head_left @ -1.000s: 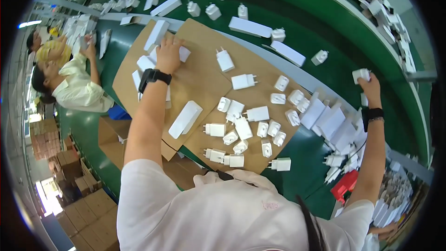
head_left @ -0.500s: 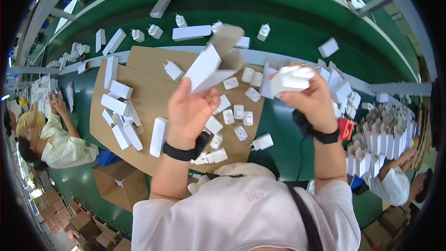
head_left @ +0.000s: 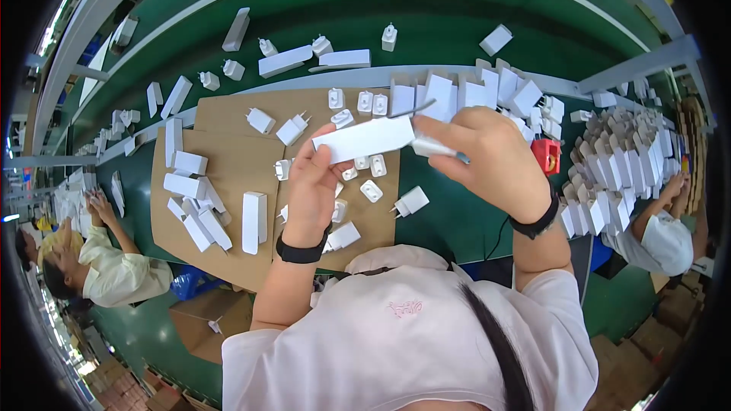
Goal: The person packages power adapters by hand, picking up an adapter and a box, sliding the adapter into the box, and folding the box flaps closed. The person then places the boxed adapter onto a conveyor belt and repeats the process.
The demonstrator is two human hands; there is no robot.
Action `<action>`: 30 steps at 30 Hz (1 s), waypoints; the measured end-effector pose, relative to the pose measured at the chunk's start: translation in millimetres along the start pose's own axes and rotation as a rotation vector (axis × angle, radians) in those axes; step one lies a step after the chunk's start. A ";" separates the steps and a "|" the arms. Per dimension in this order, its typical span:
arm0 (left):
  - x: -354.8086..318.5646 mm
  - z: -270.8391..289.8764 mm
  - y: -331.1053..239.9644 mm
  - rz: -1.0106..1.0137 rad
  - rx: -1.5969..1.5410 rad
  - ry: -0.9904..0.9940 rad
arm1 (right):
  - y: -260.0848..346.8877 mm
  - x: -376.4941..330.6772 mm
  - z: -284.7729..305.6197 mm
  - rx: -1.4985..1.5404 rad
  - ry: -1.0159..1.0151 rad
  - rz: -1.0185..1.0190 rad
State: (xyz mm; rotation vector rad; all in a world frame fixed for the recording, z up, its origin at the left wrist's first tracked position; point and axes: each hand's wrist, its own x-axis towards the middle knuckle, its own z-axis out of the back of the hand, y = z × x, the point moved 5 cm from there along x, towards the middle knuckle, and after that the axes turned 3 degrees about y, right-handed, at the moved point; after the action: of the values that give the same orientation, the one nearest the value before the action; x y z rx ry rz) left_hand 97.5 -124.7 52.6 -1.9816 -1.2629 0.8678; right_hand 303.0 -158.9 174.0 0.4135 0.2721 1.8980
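My left hand grips a long white box from its left end, thumb on the near face. The box lies nearly level, tilted up a little at its right end, where a flap stands out. My right hand is closed at that right end, its fingers bent over a white charger that the hand mostly hides. Beneath my hands, several white plug chargers lie scattered on a sheet of brown cardboard. Another charger rests by the sheet's right edge.
Closed white boxes are heaped on the left of the cardboard. Open white boxes stand behind my right hand, near a red tape dispenser. Rows of open boxes fill the right. Co-workers sit left and right.
The box in my left hand has turned from steeply slanted with flaps spread to nearly level. My right hand has come left and in to the box's end. The view has shifted slightly.
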 end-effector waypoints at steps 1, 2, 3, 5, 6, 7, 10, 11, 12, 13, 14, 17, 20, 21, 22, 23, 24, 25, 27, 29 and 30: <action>-2.5 -2.2 1.3 0.005 0.005 0.013 | -3.4 -1.0 -1.2 -0.003 -0.010 -0.011; -5.0 -4.0 6.7 0.082 0.079 0.036 | -3.9 0.8 -0.3 0.097 -0.130 0.090; -7.4 -5.6 13.2 0.160 0.154 0.059 | -2.0 -1.5 4.0 0.196 -0.249 0.193; -9.8 -5.0 24.6 0.239 0.033 0.086 | -6.5 -2.5 3.2 0.285 -0.163 0.054; -10.8 -6.5 31.6 0.320 -0.092 0.106 | -9.0 -4.1 1.7 0.450 -0.205 0.087; -11.7 -9.0 34.3 0.320 -0.089 0.107 | -10.4 -5.3 0.4 0.616 -0.245 0.123; -10.5 -15.1 50.7 0.447 -0.372 0.072 | -26.4 -8.3 -0.2 0.616 -0.277 0.137; -9.0 -13.8 50.5 0.438 -0.374 0.063 | -30.0 -7.0 2.7 0.524 -0.353 0.173; -7.9 -14.6 48.3 0.433 -0.380 0.066 | -34.4 -1.8 0.3 0.560 -0.326 0.063; -4.8 -17.1 46.1 0.424 -0.389 0.069 | -36.3 4.2 -4.0 0.567 -0.315 0.079; -0.9 -22.0 45.5 0.407 -0.323 0.061 | -40.9 12.0 -16.7 0.657 -0.214 0.059; 21.0 -32.9 38.1 0.570 -0.025 0.293 | -82.9 35.2 -44.6 1.032 -0.113 -0.215; 60.9 10.1 -19.4 0.111 0.769 0.101 | -165.5 76.1 -41.3 0.712 -0.225 -0.313; 79.1 25.7 -40.2 0.034 0.865 0.031 | -198.0 85.2 -38.4 0.688 -0.162 -0.406; 101.0 37.6 -61.7 -0.050 0.963 -0.029 | -247.8 89.8 -43.9 0.621 -0.052 -0.572; 120.5 51.2 -78.9 -0.156 1.212 -0.081 | -281.8 98.4 -54.5 0.636 -0.059 -0.679; 143.9 55.9 -84.5 -0.261 1.449 -0.115 | -316.2 100.8 -62.8 0.621 -0.076 -0.798; 167.1 60.9 -79.9 -0.262 1.442 -0.113 | -342.7 105.6 -72.3 0.613 -0.076 -0.800; 205.5 51.1 -52.9 -0.525 1.660 0.227 | -395.9 98.9 -97.1 0.770 -0.100 -0.962; 230.0 23.2 -17.9 -0.562 1.736 0.456 | -413.9 111.2 -100.2 0.051 0.075 -0.873; 244.9 17.3 2.4 -0.434 1.863 0.483 | -410.3 120.4 -99.2 -0.094 0.014 -0.727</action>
State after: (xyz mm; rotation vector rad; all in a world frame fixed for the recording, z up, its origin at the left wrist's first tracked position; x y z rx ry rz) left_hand 164.6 103.8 -7.2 -0.3020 -0.1621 0.7144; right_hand 574.4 100.0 -54.0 0.1951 0.2918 1.1944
